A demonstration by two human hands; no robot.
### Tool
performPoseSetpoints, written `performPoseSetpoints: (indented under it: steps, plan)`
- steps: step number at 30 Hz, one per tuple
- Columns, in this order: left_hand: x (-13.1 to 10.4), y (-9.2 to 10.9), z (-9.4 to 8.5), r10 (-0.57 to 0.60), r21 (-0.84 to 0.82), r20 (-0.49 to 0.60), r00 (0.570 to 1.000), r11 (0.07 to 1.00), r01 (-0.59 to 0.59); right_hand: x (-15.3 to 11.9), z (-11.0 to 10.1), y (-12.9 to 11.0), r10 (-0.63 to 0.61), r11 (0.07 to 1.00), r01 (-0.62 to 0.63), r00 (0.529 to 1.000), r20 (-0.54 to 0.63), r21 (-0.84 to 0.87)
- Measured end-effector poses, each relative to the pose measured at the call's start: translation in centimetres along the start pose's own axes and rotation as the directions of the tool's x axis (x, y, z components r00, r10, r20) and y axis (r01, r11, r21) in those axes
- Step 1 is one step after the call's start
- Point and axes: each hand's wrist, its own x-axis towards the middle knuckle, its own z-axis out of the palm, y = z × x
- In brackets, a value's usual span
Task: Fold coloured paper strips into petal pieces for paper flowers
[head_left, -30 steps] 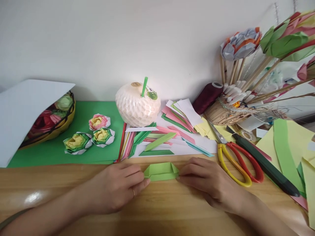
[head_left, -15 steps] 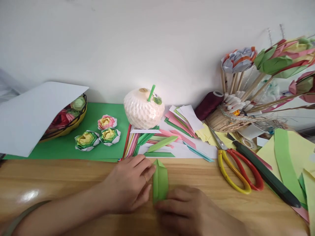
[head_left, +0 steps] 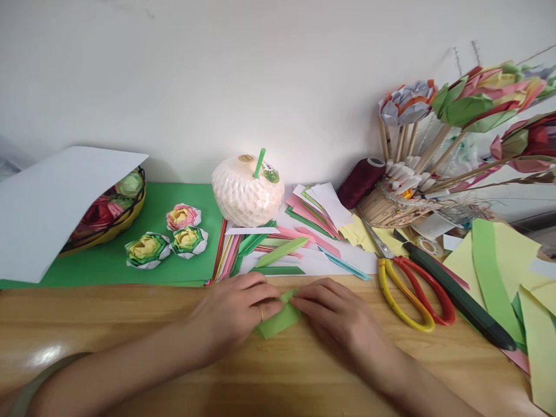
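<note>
A pale wall (head_left: 278, 81) fills the upper part of the view, white low down and greyer toward the top; small faint smudges (head_left: 147, 10) mark it high up, left of the middle; a soft-edged shadow (head_left: 365, 121) lies on it toward the right. Below stretches a wooden tabletop (head_left: 143, 313), honey-brown, its grain running mostly sideways; its smooth finish throws back a blurred white glare (head_left: 47, 353) at the left; the light is soft.
</note>
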Motion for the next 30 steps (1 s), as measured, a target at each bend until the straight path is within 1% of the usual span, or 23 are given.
performPoseSetpoints:
  steps: [3, 5, 10, 13, 15, 17, 19, 23, 27, 30]
  plan:
    - [-0.3, -0.2, -0.5, -0.031, -0.045, -0.069, 0.997, 0.999, 0.028, -0.3, -0.3, 0.0, 0.038, 0.99, -0.038, 0.999, -0.001, -0.133]
    - [-0.4, -0.3, -0.6, -0.041, -0.041, -0.095, 0.995, 0.998, 0.037, -0.4, -0.6, 0.1, 0.059, 0.983, -0.06, 0.998, -0.01, -0.176]
    - [-0.6, -0.5, -0.2, -0.074, -0.03, -0.024, 0.997, 0.997, 0.073, -0.6, -0.8, 0.7, 0.062, 0.988, -0.062, 0.998, -0.008, -0.141]
    - [-0.8, -0.5, 0.2, -0.086, -0.014, 0.003, 0.996, 0.996, 0.086, -0.6, -0.4, 0.9, 0.05, 0.988, -0.059, 0.997, -0.064, -0.142]
    - [-0.9, -0.5, 0.4, -0.124, -0.008, 0.018, 0.992, 0.992, 0.124, -0.5, -0.2, 0.9, 0.069, 0.989, -0.083, 0.991, -0.114, -0.123]
    - [-1.0, -0.5, 0.5, -0.138, -0.005, 0.033, 0.99, 0.99, 0.138, -0.4, -0.1, 0.9, 0.093, 0.99, -0.105, 0.987, -0.13, -0.092]
    - [-0.9, -0.5, 0.5, -0.088, 0.018, 0.034, 0.996, 0.996, 0.087, -0.3, -0.1, 1.0, 0.098, 0.992, -0.107, 0.988, -0.123, -0.074]
    - [-0.5, -0.4, 0.3, 0.049, 0.139, -0.022, 0.999, 0.989, -0.046, -0.5, -0.3, 1.2, 0.062, 0.995, -0.07, 0.993, -0.1, -0.074]
    - [-0.3, 0.0, 0.1, 0.167, 0.252, -0.061, 0.984, 0.957, -0.147, -0.5, -0.3, 1.4, 0.075, 0.993, -0.083, 0.994, -0.084, -0.084]
    - [-0.3, 0.3, 0.3, 0.236, 0.328, -0.086, 0.968, 0.924, -0.196, -0.4, -0.4, 1.1, 0.084, 0.991, -0.089, 0.995, -0.051, -0.096]
